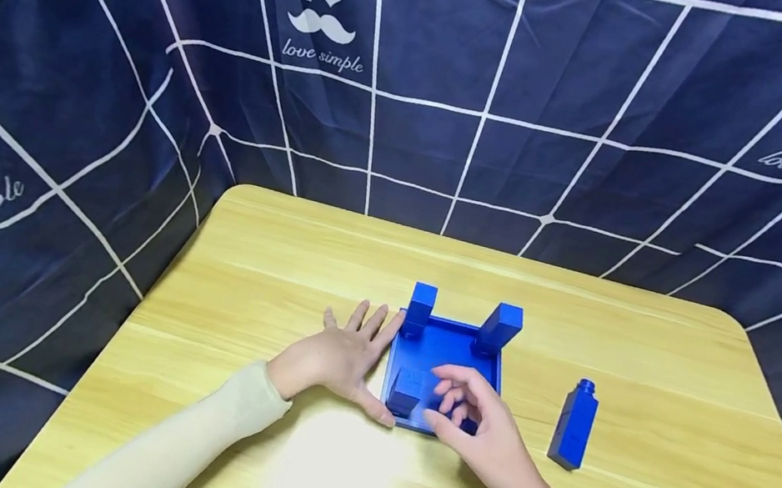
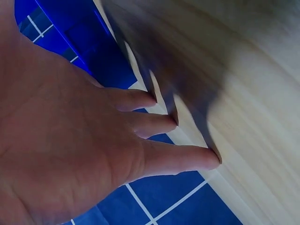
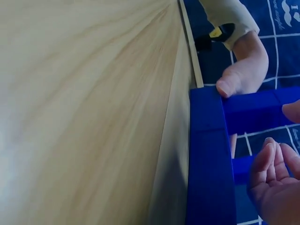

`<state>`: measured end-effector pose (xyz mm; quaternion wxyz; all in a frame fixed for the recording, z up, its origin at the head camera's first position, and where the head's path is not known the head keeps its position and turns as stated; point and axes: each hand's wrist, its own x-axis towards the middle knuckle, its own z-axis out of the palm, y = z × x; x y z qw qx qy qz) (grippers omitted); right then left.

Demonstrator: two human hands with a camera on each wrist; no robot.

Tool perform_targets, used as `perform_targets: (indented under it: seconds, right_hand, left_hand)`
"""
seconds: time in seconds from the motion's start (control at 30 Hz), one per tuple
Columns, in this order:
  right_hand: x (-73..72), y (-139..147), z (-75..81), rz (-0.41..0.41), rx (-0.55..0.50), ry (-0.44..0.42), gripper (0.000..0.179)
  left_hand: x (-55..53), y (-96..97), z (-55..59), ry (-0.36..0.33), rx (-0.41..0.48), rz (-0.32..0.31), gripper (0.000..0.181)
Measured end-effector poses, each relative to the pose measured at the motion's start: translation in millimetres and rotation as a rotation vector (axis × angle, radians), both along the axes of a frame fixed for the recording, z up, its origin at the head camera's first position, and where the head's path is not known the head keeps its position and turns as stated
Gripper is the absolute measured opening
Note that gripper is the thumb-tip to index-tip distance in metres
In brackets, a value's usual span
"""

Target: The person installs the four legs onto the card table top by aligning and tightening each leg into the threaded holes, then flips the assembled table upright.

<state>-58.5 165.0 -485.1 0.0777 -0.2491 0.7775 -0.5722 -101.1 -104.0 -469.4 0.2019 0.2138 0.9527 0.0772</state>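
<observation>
A blue square panel with a raised rim lies on the table, with three blue square legs upright on it. Two are the back left leg and back right leg; the front left leg stands nearest me. My left hand spreads along the panel's left side, its thumb at the front left corner and fingertips on the tabletop. Beside the front left leg, my right hand has its fingers loosely bent, holding nothing. It hides the panel's front right corner.
A loose blue leg with a round ridged peg at one end lies on the wooden table, right of the panel. Dark blue cloth with white lines hangs behind the table and at its left.
</observation>
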Motion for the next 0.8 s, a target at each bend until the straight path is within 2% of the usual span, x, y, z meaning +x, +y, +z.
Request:
perform_targets:
  seconds: [0.17,0.53,0.67,0.8]
  right_hand:
    - [5.3,15.4,1.6,-0.058,-0.030,0.002,0.036]
    - [10.6,56.2,2.1,-0.244,-0.124,0.081,0.031]
    - [11.3,71.0,3.3,-0.344,-0.149,0.075,0.032]
    - [9.9,88.3,4.3,-0.472,-0.147,0.031,0.034]
  left_hand:
    - [0.7,-1.0,0.3,-0.001,0.001,0.004,0.155]
    - [0.5,-2.3,1.6,0.005,0.009,-0.016,0.155]
    - [0.4,-2.6,-0.3,0.015,0.001,-0.024,0.155]
    - [-0.6,-1.1,-1.8,0.018,-0.006,-0.027,0.155]
